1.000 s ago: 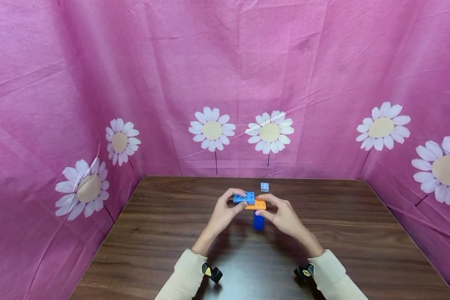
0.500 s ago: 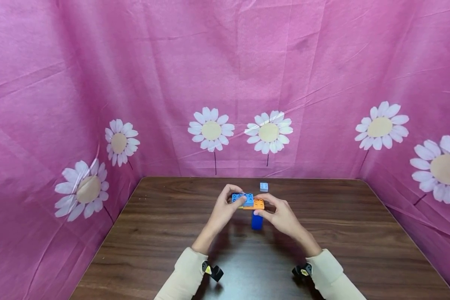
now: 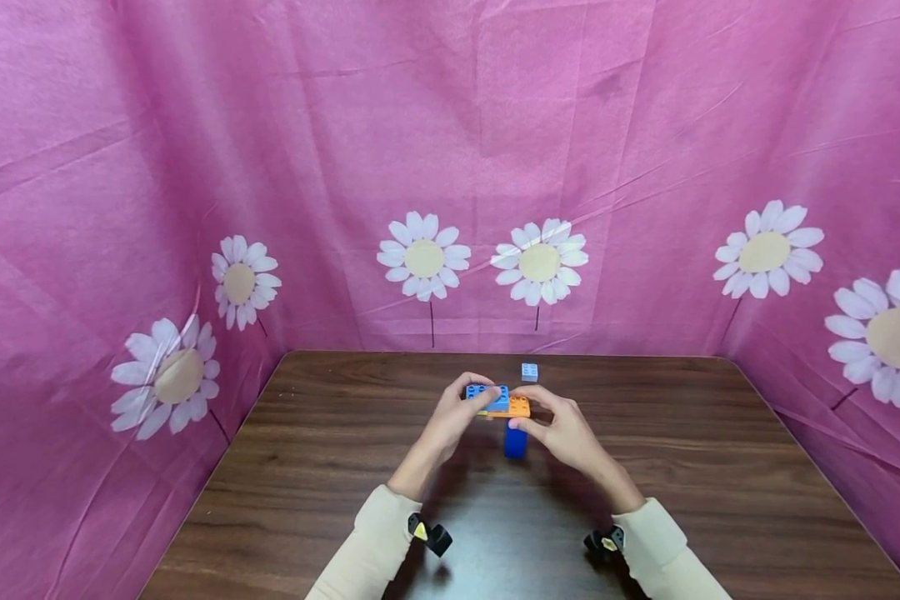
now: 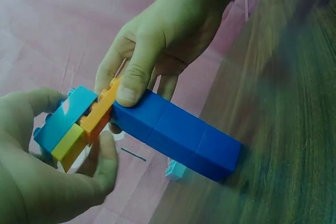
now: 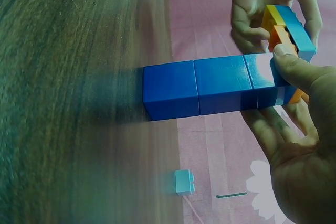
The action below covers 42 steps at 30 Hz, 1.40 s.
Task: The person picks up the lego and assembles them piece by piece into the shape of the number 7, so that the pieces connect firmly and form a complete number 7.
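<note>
In the head view, the dark blue column [image 3: 515, 440] stood upright on the table [image 3: 330, 467], capped by the orange brick [image 3: 521, 407]. The right hand [image 3: 562, 425], toward 2 o'clock, pinched the column-to-orange joint. The left hand [image 3: 448, 417], toward 10 o'clock, gripped the light blue brick [image 4: 68, 114] with the yellow brick [image 4: 69, 146] beneath. A pale brick [image 3: 529, 372] lay apart at 12 o'clock. Step in hand, by judgement: seating light blue onto orange. The next move likely required even downward pressure, column braced.
</note>
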### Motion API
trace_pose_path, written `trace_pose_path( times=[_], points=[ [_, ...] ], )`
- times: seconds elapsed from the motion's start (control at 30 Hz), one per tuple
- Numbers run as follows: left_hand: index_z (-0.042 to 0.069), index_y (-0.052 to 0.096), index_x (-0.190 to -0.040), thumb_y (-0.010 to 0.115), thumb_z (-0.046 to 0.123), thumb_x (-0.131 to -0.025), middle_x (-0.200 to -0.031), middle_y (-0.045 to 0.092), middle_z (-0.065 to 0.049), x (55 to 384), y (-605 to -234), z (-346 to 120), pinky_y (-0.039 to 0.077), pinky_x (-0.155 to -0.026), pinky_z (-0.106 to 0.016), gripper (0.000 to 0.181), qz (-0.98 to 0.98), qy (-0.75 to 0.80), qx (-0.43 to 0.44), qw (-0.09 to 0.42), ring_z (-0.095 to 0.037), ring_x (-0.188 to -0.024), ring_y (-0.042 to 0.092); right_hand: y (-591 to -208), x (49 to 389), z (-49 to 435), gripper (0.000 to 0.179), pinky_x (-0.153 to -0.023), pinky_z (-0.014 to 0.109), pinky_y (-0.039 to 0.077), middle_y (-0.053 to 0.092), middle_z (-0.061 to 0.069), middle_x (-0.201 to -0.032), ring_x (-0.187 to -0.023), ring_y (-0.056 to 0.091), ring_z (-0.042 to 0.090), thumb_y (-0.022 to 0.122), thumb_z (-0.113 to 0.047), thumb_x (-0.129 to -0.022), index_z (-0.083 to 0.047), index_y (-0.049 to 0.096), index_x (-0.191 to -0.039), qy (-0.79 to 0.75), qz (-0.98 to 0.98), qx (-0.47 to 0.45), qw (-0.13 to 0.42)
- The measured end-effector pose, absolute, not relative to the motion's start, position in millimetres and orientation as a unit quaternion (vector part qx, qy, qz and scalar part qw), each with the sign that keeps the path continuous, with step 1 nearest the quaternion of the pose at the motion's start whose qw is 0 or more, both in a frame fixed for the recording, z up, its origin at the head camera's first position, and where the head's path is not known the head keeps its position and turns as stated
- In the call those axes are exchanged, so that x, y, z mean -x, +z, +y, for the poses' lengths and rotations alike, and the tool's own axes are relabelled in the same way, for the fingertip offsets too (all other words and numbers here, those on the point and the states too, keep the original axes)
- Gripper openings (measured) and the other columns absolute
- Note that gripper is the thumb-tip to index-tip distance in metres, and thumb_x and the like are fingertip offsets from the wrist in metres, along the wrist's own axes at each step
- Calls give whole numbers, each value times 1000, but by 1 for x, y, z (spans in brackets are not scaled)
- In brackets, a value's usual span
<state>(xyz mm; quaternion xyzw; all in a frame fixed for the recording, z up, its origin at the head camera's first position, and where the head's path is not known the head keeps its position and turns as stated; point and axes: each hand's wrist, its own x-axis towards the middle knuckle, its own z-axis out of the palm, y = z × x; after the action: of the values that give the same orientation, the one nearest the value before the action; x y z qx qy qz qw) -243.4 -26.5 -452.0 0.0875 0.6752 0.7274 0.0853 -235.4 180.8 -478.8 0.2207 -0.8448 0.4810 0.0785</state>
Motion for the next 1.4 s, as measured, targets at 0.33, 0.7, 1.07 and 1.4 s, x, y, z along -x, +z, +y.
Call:
trace_pose_path(
  times=[0.33, 0.7, 1.07, 1.4],
  points=[
    [5, 54, -113, 72, 33, -89, -100, 62, -10, 245, -454, -26, 60, -78, -38, 41, 601, 776, -75, 177, -19, -79, 67, -479, 235, 179, 33, -89, 40, 57, 71, -4, -117, -108, 67, 16, 76, -31, -84, -27, 66, -116, 481, -837, -238, 105],
    [4, 55, -106, 73, 24, -89, -96, 63, -8, 243, -452, -20, 60, -74, -30, 32, 581, 796, -52, 161, -16, -82, 66, -480, 230, 175, 25, -92, 40, 56, 66, 3, -124, -109, 66, 18, 56, -35, -99, -24, 62, -121, 530, -821, -203, 63],
    [-2, 51, -117, 73, 26, -89, -103, 63, -13, 240, -450, -22, 59, -81, -38, 45, 570, 800, -58, 177, -21, -89, 69, -475, 229, 176, 38, -98, 49, 49, 64, 4, -127, -117, 59, 26, 53, -45, -99, -21, 62, -127, 549, -824, -142, 11],
    [-10, 56, -119, 70, 23, -91, -107, 65, -15, 240, -449, -22, 59, -84, -38, 45, 569, 799, -80, 178, -20, -91, 69, -473, 227, 175, 34, -94, 45, 51, 64, 6, -127, -113, 60, 25, 54, -42, -99, -23, 63, -126, 551, -824, -129, 9]
  ],
)
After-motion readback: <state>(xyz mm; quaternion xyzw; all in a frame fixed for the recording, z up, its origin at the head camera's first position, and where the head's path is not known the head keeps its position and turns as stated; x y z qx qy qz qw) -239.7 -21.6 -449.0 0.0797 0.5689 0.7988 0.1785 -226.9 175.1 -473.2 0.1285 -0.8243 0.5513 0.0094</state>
